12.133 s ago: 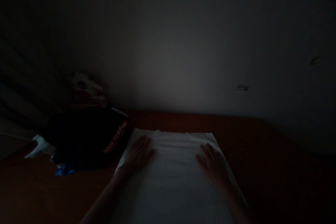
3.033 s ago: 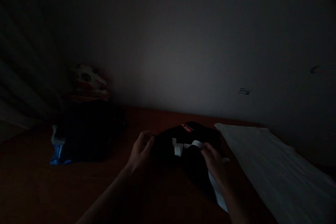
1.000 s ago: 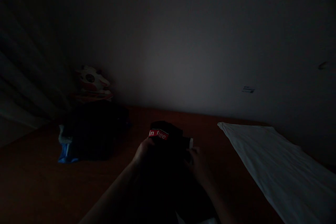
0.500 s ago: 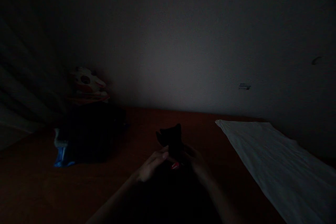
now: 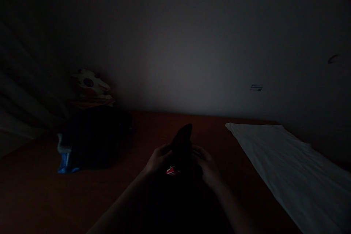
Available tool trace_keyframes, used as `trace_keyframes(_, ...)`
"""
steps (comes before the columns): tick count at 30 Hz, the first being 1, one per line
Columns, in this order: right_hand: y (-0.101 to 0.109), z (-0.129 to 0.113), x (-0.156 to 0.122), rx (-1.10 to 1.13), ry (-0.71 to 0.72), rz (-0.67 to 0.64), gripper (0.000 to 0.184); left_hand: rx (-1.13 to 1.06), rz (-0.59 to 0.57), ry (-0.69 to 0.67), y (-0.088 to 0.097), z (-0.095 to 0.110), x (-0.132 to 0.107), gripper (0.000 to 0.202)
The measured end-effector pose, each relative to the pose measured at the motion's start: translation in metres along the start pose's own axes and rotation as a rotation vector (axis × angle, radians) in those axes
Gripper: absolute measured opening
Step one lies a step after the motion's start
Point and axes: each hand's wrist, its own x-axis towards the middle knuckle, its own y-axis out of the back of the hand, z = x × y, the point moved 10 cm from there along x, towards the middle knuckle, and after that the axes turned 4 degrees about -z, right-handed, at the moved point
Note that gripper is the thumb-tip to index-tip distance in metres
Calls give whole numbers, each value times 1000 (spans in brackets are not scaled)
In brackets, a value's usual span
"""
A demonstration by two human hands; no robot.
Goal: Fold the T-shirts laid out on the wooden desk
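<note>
A black piece of cloth, likely a garment, is bunched up between my two hands above the brown table. A small red and white print shows on its near side. My left hand grips the cloth from the left, its fingertips hidden in the dark fabric. On the other side my right hand is closed on it, fingers curled around the edge. Below the hands the black fabric merges into shadow, so its full shape cannot be made out.
To the left lies a dark heap of clothes with a blue and white edge. Behind it a cow-like plush toy rests on a stack. A white cloth is spread at the right. The brown table meets a plain wall.
The top of the black cloth has gone from a forked shape to a single peak. The red and white print has shifted left and shows more. Both hands remain on the cloth.
</note>
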Motion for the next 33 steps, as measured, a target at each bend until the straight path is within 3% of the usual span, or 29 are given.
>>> trace_keyframes(4, 45, -21, 6, -87, 138, 230, 55, 35, 349, -115, 60, 22, -3, 58)
trace_keyframes(9, 115, -86, -15, -505, 539, 648, 53, -72, 917, -399, 147, 59, -42, 53)
trace_keyframes(12, 153, -106, -33, -650, 641, 860, 59, -78, 1061, -383, 179, 58, -56, 44)
trace_keyframes(15, 179, -104, -32, -938, 477, 931, 72, 125, 1104, -274, 198, 56, -59, 39)
trace_keyframes(17, 183, -94, -22, -1248, 304, 892, 66, 439, 1048, -149, 195, 59, -53, 37)
trace_keyframes(19, 175, -87, -15, -1512, 239, 853, 59, 849, 909, -56, 177, 62, -40, 38)
trace_keyframes(23, 134, -82, -1, -1685, 415, 638, 60, 1486, 610, -117, 120, 66, -20, 57)
trace_keyframes(25, 124, -80, 4, -1701, 416, 545, 49, 1591, 475, -136, 103, 64, -15, 69)
trace_keyframes(27, 130, -82, 4, -1704, 339, 550, 47, 1632, 419, -96, 100, 65, -14, 63)
trace_keyframes(30, 141, -86, 0, -1652, 224, 584, 58, 1665, 543, -57, 105, 81, -23, 41)
trace_keyframes(33, 123, -85, -1, -1537, 326, 486, 50, 1672, 557, -177, 92, 91, -27, 37)
